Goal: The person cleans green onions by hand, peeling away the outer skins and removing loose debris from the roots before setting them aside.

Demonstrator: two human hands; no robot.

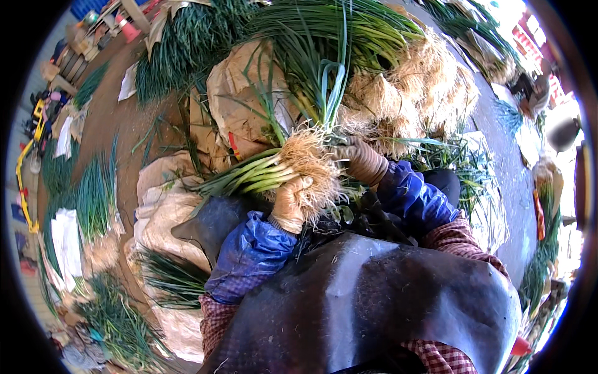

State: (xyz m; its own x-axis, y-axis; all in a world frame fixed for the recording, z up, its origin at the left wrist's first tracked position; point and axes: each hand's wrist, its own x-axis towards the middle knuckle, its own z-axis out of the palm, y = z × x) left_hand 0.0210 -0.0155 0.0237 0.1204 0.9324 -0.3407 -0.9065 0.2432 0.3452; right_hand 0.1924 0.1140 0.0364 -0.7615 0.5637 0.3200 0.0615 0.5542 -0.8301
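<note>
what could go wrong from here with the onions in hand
The tan-gloved left hand grips a bunch of long green onions with pale stalks near its stringy beige roots, with the leafy ends hanging out sideways, so some stalks might slip or bend.

Those roots crowd against the base of dark green leafy stalks beside the brownish-gloved right hand, so they could tangle or tear if pulled apart.

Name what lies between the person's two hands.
In the head view, pale, tangled roots of green onions lie between the left hand and the right hand.
</note>
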